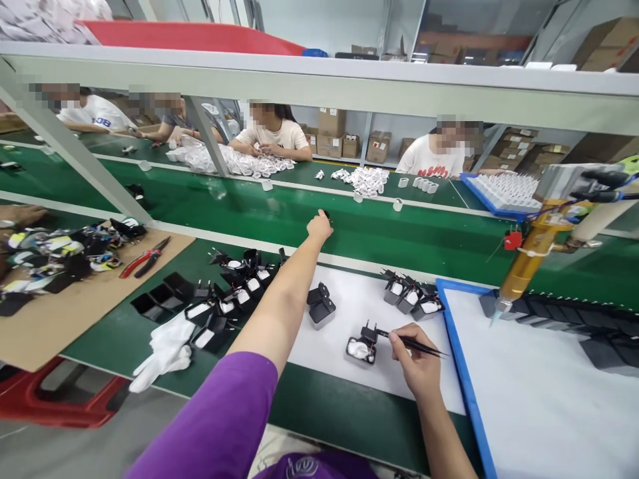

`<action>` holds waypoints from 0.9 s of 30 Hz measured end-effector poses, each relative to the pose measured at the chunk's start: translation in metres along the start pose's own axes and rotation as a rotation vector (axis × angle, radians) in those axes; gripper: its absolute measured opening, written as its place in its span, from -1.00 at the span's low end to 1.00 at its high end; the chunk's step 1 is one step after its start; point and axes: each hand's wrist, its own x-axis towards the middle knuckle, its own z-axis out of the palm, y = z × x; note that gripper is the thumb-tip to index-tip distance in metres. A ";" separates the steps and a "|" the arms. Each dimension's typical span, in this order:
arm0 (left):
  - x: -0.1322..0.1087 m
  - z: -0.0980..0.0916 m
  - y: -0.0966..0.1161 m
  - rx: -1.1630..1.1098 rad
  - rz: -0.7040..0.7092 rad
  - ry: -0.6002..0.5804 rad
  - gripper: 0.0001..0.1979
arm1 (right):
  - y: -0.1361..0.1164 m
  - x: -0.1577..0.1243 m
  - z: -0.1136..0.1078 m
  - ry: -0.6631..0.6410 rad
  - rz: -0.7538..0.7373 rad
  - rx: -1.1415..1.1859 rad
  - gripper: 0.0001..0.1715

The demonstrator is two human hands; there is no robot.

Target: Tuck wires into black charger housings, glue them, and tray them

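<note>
My left hand (319, 227) is stretched out over the green conveyor belt (269, 213). Its fingers are closed, and a small dark thing shows at the fingertips, too small to name. In my right hand (417, 362) I grip black tweezers (417, 343) between thumb and fingers. Their tips are close to the two-pin plug part of a black power adapter housing (360, 350), which stands on a white sheet (319, 362) with white material inside. Behind it on the sheet stands another black adapter housing (321, 307), with a black part on top.
Several black adapters (412, 296) stand to the right, more lie left beside a white glove (167, 346). Red-handled pliers (144, 258) lie on cardboard. A gold dispenser (529, 256) hangs over a blue-edged tray (452, 346). Several people sit across the belt; a shelf beam (319, 86) runs overhead.
</note>
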 end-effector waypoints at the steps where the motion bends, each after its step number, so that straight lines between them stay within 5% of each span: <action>1: 0.001 -0.001 0.000 0.015 0.008 -0.015 -0.11 | -0.001 0.000 0.000 0.009 -0.009 0.004 -0.92; 6: -0.011 -0.017 -0.006 0.126 0.069 -0.128 0.02 | -0.003 -0.001 0.000 0.032 -0.031 0.026 -0.95; 10: -0.047 -0.029 -0.022 0.223 0.140 -0.208 0.09 | -0.005 -0.002 0.000 0.016 -0.028 0.003 -0.94; 15: -0.091 -0.022 -0.041 0.314 0.188 -0.281 0.13 | -0.005 -0.005 -0.002 0.034 -0.016 -0.018 -0.91; 19: -0.102 -0.020 -0.054 0.369 0.206 -0.284 0.12 | -0.005 -0.004 -0.002 0.070 0.032 0.012 -0.87; 21: -0.109 -0.025 -0.060 0.380 0.225 -0.214 0.13 | -0.005 -0.002 -0.002 0.113 0.055 0.040 -0.85; 24: -0.141 -0.031 -0.064 0.235 0.369 0.128 0.04 | -0.006 0.001 -0.001 0.173 0.069 0.079 -0.84; 25: -0.158 -0.030 -0.064 0.120 0.450 0.254 -0.05 | -0.007 0.001 -0.001 0.183 0.070 0.086 -0.84; 27: -0.199 -0.022 -0.062 -0.155 0.630 0.308 -0.37 | -0.009 0.002 0.000 0.194 0.077 0.088 -0.83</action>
